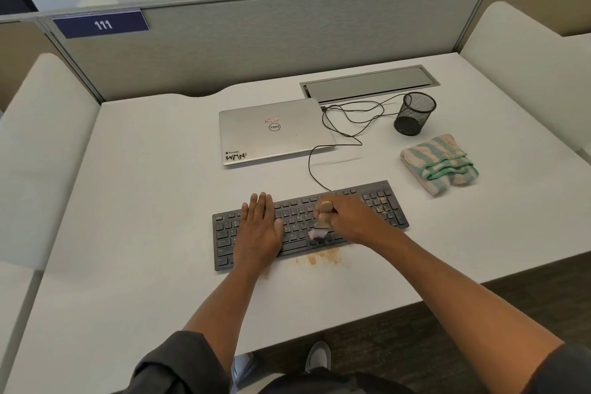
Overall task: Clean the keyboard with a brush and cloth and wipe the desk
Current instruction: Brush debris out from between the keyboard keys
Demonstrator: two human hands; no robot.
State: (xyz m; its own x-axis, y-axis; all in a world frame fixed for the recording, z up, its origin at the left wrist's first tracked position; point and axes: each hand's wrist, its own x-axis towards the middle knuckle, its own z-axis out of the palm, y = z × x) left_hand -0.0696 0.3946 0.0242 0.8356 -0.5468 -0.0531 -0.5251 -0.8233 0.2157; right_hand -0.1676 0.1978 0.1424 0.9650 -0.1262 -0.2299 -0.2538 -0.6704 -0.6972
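Observation:
A black keyboard (380, 201) lies on the white desk (144, 201), with brown crumbs on its right-hand keys. My left hand (259, 227) rests flat on the keyboard's left half, fingers straight. My right hand (351, 221) grips a small brush (321, 224) by its wooden handle, with the pale bristles down on the keys near the keyboard's front middle. Brown dust (323, 257) lies on the desk just in front of the keyboard. A folded green-and-beige striped cloth (438, 163) sits to the right, behind the keyboard.
A shut silver laptop (275, 134) lies behind the keyboard, with a black cable (315, 166) looping from it to the keyboard. A black mesh pen cup (414, 113) stands at the back right beside a grey cable hatch (367, 81). Partition walls enclose the desk.

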